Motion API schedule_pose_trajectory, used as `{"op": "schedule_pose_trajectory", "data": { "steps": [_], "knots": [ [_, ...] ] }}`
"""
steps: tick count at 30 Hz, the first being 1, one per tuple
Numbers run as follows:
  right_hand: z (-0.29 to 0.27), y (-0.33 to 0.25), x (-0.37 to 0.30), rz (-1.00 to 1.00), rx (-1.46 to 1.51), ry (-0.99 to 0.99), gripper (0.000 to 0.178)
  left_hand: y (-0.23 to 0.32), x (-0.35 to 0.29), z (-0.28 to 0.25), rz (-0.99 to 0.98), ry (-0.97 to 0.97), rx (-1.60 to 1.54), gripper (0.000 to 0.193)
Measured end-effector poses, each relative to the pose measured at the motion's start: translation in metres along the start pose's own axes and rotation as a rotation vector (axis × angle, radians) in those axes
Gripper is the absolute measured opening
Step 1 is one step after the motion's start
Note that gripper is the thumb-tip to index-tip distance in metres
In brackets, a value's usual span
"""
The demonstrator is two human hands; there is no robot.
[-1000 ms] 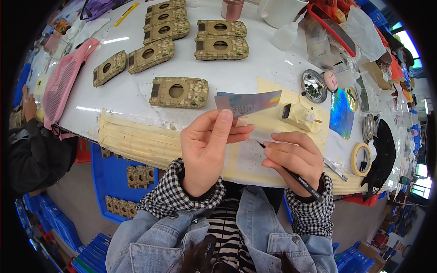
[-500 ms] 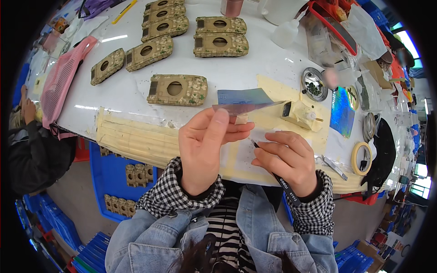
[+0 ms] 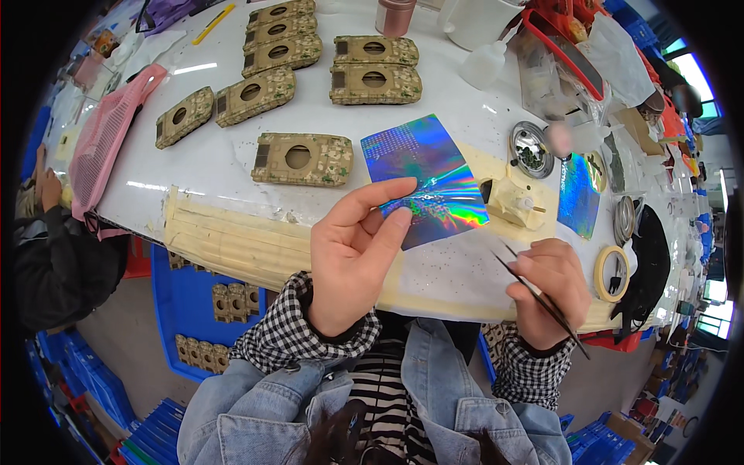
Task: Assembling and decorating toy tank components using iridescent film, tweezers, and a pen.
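Observation:
A shiny holographic sheet [image 3: 403, 159] with rows of small marks is pinched at its lower left edge between the thumb and fingers of my left hand [image 3: 349, 260]. My right hand [image 3: 550, 287] grips dark tweezers [image 3: 572, 335], whose two thin tips stand apart, to the right of the sheet and clear of it. Behind the sheet sits a small block covered in cream tape [image 3: 515, 203], with a short rod sticking out. Left of the sheet lies a camouflage model tank hull [image 3: 267, 167] with a round hole in its top.
More camouflage hulls [image 3: 376, 83] stand in rows farther back. At right are a round metal dish [image 3: 521, 159] with dark green bits, another holographic sheet [image 3: 575, 205] and a tape roll [image 3: 603, 283]. A pink basket [image 3: 116, 136] stands left; a blue tray [image 3: 182, 310] holds hulls below the table.
The sheet has turned from nearly edge-on to face-up in my left hand. My right hand has moved right, away from the left one, and the tweezers' tips now show apart.

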State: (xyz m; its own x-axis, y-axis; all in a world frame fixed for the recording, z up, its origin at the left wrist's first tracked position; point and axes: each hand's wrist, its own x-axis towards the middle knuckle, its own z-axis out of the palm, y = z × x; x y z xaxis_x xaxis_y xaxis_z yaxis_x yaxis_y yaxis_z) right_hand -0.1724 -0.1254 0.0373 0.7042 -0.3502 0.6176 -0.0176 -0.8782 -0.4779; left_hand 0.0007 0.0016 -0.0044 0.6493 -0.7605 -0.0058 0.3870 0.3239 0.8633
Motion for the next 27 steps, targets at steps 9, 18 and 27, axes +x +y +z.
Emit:
{"op": "schedule_pose_trajectory", "data": {
  "steps": [9,18,27],
  "knots": [
    [0.010,-0.013,0.013,-0.156,0.052,-0.026,0.035,0.002,0.001,0.004,-0.077,-0.050,-0.071,0.062],
    [0.034,-0.004,0.019,-0.196,0.002,-0.067,0.033,0.001,0.002,-0.001,-0.111,-0.069,-0.081,0.063],
    [0.036,-0.003,0.017,-0.181,-0.001,-0.062,0.033,-0.001,0.002,0.001,-0.081,-0.063,-0.083,0.062]
  ]
}}
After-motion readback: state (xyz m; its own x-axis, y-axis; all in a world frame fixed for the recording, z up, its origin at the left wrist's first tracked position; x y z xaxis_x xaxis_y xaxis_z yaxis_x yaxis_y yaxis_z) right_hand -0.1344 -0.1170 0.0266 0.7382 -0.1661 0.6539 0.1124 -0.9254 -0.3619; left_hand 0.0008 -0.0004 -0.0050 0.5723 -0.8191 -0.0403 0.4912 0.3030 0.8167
